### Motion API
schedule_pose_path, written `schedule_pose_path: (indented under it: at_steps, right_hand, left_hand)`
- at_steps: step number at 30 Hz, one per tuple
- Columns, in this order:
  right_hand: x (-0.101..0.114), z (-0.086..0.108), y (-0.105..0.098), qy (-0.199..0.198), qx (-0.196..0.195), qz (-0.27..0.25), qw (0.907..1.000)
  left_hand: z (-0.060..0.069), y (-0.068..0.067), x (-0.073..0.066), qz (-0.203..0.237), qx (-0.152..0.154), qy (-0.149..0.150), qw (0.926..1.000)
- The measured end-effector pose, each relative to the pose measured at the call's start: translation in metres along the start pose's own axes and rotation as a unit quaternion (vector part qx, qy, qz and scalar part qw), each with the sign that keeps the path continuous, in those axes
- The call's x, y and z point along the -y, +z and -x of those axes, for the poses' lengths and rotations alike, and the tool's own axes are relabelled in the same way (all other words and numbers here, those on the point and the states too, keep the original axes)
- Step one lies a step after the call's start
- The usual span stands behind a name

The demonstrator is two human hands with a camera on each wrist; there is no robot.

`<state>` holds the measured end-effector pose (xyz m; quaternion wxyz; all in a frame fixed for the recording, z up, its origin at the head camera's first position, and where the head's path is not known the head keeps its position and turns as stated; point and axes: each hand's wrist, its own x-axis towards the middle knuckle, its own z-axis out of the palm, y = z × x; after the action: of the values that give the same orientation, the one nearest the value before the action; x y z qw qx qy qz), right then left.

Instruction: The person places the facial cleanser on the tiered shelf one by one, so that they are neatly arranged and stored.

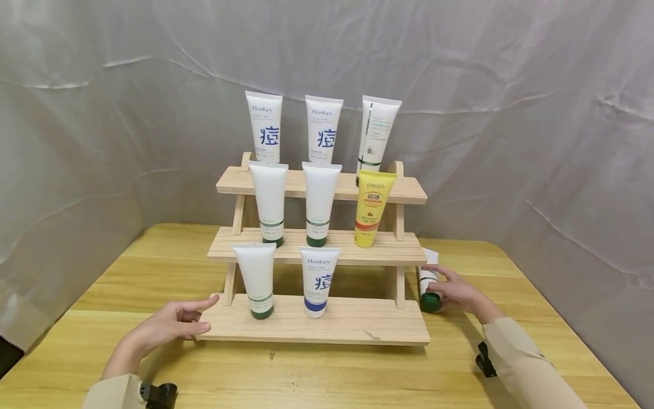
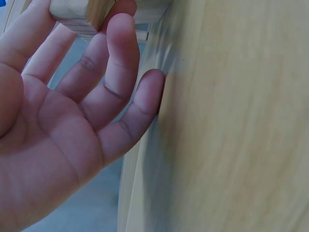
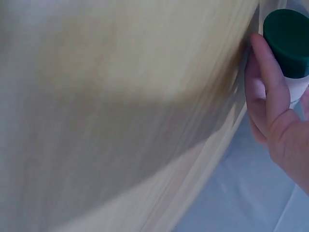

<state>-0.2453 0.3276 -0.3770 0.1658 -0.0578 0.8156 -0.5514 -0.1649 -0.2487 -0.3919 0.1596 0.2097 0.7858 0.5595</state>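
A three-tier wooden display rack (image 1: 317,329) stands on the table. My left hand (image 1: 166,325) holds the left end of its lowest board; in the left wrist view the fingers curl by the board's corner (image 2: 72,14). Right of the rack, my right hand (image 1: 462,294) grips a white tube (image 1: 428,276) with a green cap (image 3: 289,41), low at the tabletop. On the lowest board stand a white green-capped tube (image 1: 255,278) and a blue-banded white tube (image 1: 318,281). The middle board bears two white tubes (image 1: 271,196) and a yellow tube (image 1: 374,207).
Three more white tubes (image 1: 265,125) stand upright on the top board, at the left, middle and right. The wooden table (image 1: 317,375) extends around the rack. Grey cloth (image 1: 179,113) hangs behind and at both sides.
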Motion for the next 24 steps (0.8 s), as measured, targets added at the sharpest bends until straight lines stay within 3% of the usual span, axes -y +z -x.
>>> schedule_pose_path:
  at_steps: [5,12,18,24]
  right_hand:
    - [0.003,0.008,-0.002,-0.012,-0.003,-0.014,0.9998]
    - [0.002,0.025,-0.009,-0.038,0.010,-0.043,0.9983]
    - [0.000,0.035,-0.011,-0.060,0.010,-0.068,0.9958]
    - [0.005,0.039,-0.006,-0.082,-0.029,-0.082,0.9928]
  left_hand:
    - [0.001,0.000,0.001,0.001,0.002,0.013,0.9999]
    - [0.000,0.000,0.001,-0.002,-0.004,-0.002,1.0000]
    - [0.001,0.000,0.000,0.000,0.000,0.003,1.0000]
    - [0.000,0.000,0.000,-0.003,-0.004,-0.009,1.0000]
